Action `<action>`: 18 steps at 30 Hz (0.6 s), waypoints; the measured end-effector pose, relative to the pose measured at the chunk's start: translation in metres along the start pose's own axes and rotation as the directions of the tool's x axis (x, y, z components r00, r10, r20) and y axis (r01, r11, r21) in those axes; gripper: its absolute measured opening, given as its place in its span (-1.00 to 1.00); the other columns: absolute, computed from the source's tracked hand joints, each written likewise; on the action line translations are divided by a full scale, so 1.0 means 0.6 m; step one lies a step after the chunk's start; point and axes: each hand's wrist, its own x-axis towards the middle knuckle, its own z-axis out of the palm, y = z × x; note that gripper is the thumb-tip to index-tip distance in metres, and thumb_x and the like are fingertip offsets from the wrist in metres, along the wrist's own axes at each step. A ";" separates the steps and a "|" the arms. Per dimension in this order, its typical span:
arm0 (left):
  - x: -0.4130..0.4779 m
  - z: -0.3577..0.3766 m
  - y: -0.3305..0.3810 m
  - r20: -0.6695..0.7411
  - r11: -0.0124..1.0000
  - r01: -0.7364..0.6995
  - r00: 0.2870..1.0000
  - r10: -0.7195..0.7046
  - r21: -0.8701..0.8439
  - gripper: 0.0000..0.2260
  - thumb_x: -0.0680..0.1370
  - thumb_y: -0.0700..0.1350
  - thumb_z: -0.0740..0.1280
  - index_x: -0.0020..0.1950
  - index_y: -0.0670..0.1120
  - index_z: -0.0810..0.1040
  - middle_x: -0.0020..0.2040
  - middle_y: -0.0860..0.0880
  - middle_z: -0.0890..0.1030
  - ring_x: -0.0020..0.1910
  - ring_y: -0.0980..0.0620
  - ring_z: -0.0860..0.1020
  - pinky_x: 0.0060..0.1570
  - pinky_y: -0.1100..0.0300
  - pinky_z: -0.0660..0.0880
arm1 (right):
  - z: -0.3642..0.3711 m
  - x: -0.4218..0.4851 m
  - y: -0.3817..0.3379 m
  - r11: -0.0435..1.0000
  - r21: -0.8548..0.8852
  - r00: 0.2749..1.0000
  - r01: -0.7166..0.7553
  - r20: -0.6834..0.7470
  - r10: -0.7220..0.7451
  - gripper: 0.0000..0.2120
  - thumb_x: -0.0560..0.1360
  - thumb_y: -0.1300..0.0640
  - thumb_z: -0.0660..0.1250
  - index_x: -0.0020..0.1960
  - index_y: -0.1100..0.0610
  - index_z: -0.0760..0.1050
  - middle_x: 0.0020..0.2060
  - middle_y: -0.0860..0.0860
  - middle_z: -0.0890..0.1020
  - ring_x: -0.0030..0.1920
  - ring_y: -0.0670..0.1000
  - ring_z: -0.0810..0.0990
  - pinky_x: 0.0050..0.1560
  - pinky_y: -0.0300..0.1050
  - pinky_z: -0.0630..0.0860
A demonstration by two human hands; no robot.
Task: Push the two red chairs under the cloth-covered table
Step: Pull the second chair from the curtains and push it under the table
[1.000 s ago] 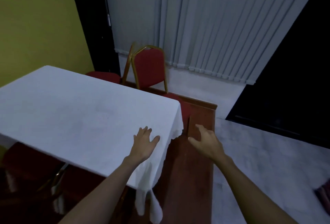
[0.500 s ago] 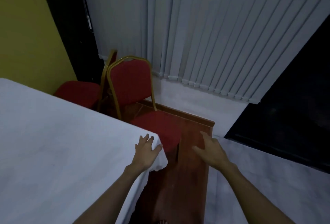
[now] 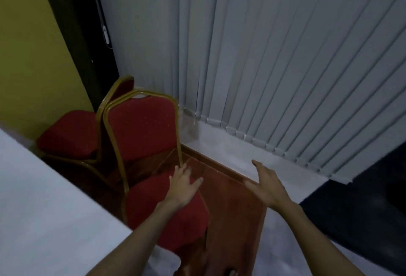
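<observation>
**Hands left the cloth and reached over the near chair**

Since a second before, the view had swung right and closer to the corner: the left hand, which had lain flat on the white cloth, hung over the seat of the near red chair, and the right hand had come forward over the brown wooden floor strip. Whether the left palm pressed the cushion could not be told. Its fingers were spread apart and held nothing; their tips lay just beside the lower end of the chair's gold back frame. The right hand's fingers were also apart and empty, palm turned inward, well to the right of the seat and clear of it.

Two red chairs were in view. The near one stood directly under the left fingers, its seat against the corner of the cloth-covered worktop, not tucked beneath it. The far red chair stood beyond and left of those fingers, back to back with the first, its seat beside the yellow wall. Grey vertical blinds hung beyond both hands. One worktop, two hands, two chairs; no containers showed.
</observation>
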 end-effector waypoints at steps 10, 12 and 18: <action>0.218 0.009 0.082 -0.199 0.971 0.210 0.953 -0.230 -0.118 -0.40 0.59 0.14 0.20 0.56 -0.04 0.13 0.61 -0.08 0.04 0.59 -0.13 -0.15 0.53 -0.19 -0.14 | -0.078 0.387 0.019 0.947 0.020 0.912 0.322 0.263 -0.315 -0.29 0.51 -0.09 0.28 0.55 0.05 0.05 0.51 0.02 0.27 0.47 0.07 0.29 0.42 0.00 0.29; 0.270 -0.002 0.078 -0.228 0.950 0.267 0.926 -0.299 -0.160 -0.40 0.59 0.14 0.19 0.56 -0.05 0.12 0.61 -0.09 0.03 0.59 -0.13 -0.16 0.53 -0.17 -0.15 | -0.072 0.467 0.000 0.920 0.031 0.873 0.391 0.303 -0.382 -0.28 0.51 -0.08 0.29 0.55 0.05 0.05 0.51 0.03 0.29 0.46 0.08 0.31 0.39 -0.03 0.30; 0.443 -0.039 0.081 -0.294 0.925 0.322 0.881 -0.372 -0.204 -0.39 0.60 0.11 0.20 0.57 -0.08 0.08 0.61 -0.10 0.01 0.59 -0.15 -0.14 0.54 -0.18 -0.13 | -0.056 0.681 -0.040 0.862 0.096 0.777 0.498 0.391 -0.493 -0.29 0.50 -0.01 0.34 0.54 0.03 0.08 0.44 0.03 0.38 0.38 0.03 0.40 0.21 -0.26 0.30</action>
